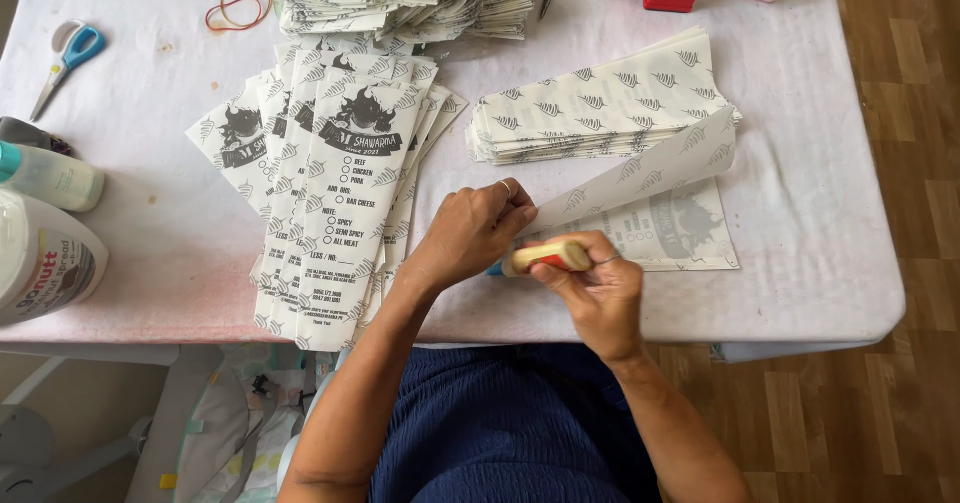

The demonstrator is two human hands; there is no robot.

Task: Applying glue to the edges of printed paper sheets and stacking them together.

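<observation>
Printed sheet [640, 198]: thin matt paper, leaf-patterned, curling at the lifted edge. Glue stick [548, 256]: smooth plastic barrel, cream and red, slight sheen. Stacked printed bags [340, 193]: same matt paper, crisp folds. Counter [170, 233]: covered in white matt cloth, faintly stained, lightly wrinkled. Scissors [62, 61]: glossy blue plastic handles, blades probably metal. Floor [900, 393]: varnished wood, satin finish.

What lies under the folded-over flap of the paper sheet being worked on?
Under the flap lies the sheet's lower half, faintly printed. Near the left hand, the fold covers it.
</observation>
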